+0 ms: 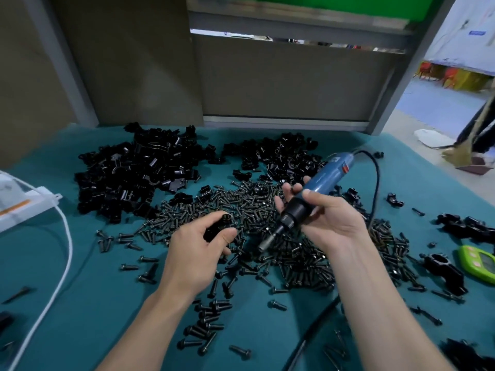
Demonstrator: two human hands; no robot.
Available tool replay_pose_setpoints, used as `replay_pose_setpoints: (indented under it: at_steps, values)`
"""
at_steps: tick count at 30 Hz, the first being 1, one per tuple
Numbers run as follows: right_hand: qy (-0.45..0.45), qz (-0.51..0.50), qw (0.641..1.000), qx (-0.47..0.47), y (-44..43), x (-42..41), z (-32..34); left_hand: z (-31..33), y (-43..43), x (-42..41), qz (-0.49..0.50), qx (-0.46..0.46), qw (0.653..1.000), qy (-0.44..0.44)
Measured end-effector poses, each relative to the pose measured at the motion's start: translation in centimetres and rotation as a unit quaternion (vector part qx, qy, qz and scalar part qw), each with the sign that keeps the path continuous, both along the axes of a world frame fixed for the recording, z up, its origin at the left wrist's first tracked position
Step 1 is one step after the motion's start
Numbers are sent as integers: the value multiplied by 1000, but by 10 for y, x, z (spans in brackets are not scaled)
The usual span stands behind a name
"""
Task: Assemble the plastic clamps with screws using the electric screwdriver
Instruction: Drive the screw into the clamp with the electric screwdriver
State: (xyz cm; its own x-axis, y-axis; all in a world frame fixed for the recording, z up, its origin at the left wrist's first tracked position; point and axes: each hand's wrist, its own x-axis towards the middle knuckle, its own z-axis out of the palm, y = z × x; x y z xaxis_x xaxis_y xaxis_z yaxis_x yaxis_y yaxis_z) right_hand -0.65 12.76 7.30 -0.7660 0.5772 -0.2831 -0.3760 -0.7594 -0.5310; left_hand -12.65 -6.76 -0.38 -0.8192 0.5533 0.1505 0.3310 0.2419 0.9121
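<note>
Lowest in the frame, two bare forearms reach up over a counter covered in teal cloth (93,303), where loose black screws (209,321) lie scattered between them. A white cable (63,263) curves up the lower left of the frame, and a black cord (378,180) runs up the right side to the tool's rear end.

The hands are apart, each clamped on its own thing. At centre, the left hand (199,247) has fingers and thumb curled round a small black plastic clamp piece (218,227), held just over the near edge of the screw heap. To its right, the right hand (321,218) grips a blue-bodied electric screwdriver with a black collar (318,183). The tool is tilted, with its metal bit (265,243) pointing down and left toward the left hand but not touching it.

At the right edge sit a bright green plastic timer (479,259) and a few black clamps (444,269), some apparently joined, though blur makes that unclear. At the left edge is a white box with an orange stripe (21,199).

Beyond the hands the screws thicken into a dense heap (241,202). Past that, a large pile of black clamp halves (134,170) fills the upper left of the cloth, with a smaller pile (281,156) to its right.

Behind the counter stands a grey-brown panel in a metal frame (281,81). In the upper right of the frame a person's legs (479,129) show on a pale floor.
</note>
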Motion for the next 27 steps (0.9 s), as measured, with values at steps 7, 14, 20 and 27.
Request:
replay_pose_setpoints:
  at_steps: [7, 14, 20, 27]
  values:
    - [1, -68, 997, -30, 1, -42, -18, 0, -2, -1, -13, -8, 1000, -19]
    - [40, -153, 985, -61, -3, -44, -34, 1, -1, 3, 0, -32, 999, 18]
    - [61, -171, 979, -91, -3, -44, -35, 3, -2, 8, 27, -27, 999, 33]
    - [78, -183, 976, -89, -3, -45, -36, 6, 1, 18, 32, -24, 999, 28]
